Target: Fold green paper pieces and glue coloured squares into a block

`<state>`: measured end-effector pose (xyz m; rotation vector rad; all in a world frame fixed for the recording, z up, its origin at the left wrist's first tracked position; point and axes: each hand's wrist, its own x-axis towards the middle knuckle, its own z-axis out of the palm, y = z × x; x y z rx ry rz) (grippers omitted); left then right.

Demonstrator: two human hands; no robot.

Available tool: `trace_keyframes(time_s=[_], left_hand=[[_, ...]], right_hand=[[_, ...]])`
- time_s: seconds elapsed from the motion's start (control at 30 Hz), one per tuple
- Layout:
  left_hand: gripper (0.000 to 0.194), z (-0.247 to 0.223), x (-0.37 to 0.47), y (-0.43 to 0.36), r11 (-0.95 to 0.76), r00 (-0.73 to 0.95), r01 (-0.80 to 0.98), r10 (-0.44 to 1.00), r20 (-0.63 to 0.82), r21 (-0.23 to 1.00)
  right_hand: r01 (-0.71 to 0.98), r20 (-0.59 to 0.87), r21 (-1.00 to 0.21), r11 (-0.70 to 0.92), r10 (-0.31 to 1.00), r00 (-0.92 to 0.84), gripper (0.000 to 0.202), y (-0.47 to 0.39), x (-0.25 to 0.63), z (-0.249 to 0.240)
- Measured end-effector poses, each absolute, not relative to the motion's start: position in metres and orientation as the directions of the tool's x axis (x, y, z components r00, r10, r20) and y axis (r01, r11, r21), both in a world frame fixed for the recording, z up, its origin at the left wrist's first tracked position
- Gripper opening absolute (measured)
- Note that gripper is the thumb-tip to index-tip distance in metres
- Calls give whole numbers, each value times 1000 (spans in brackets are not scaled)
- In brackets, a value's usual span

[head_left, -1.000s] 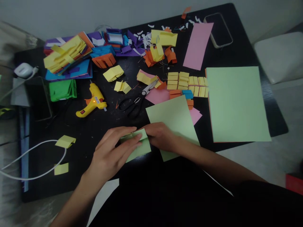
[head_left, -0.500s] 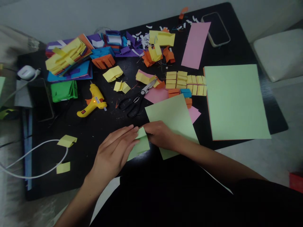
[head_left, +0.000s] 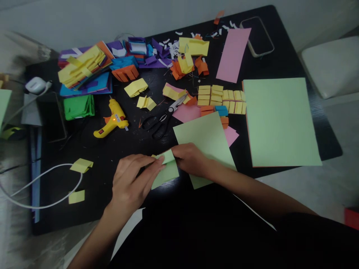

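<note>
A small piece of light green paper (head_left: 169, 171) lies near the table's front edge, its far side folded over in a strip. My left hand (head_left: 134, 173) pinches that fold between thumb and fingers. At the far right corner of the fold, my right hand (head_left: 189, 158) is closed on the paper's edge, its fingertips partly hidden. Under my right wrist rests a larger light green sheet (head_left: 204, 134). Black-handled scissors (head_left: 165, 116) lie partly spread beyond my hands. To their left is a yellow glue gun (head_left: 113, 118) with a small light glowing.
A stack of green sheets (head_left: 282, 121) lies at right, beside rows of folded yellow pieces (head_left: 210, 95). Pink paper (head_left: 233, 55) and a phone (head_left: 256, 36) are at the back. Folded coloured papers (head_left: 84, 65) crowd the far left, above a white cable (head_left: 56, 205).
My left hand's fingers have drawn back and bent from lying flat over the fold to a pinch, uncovering more of the folded strip. My right hand stays at the corner.
</note>
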<state>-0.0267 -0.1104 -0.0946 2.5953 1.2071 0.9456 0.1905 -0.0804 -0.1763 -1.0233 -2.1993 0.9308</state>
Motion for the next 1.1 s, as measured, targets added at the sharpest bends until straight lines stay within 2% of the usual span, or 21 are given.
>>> trace_keyframes(time_s=[0.17,0.67,0.87,0.93,1.1], left_hand=[[36,-99,-25,-110,-662,450,625,738,502,413],[34,-105,-25,-108,-683,472,618,718,512,388],[30,-106,-25,-108,-674,474,623,730,493,398],[29,-106,-25,-108,-675,480,619,730,487,401],[31,-105,-26,-108,-658,482,616,750,453,433]], right_hand=[[441,152,-774,454,810,-567,19,-80,191,-173],[421,113,-816,397,823,-557,18,-80,191,-167],[343,32,-910,232,866,-500,58,-82,190,-156],[348,45,-901,259,853,-520,53,-82,190,-157],[348,153,-859,375,838,-524,26,-81,188,-166]])
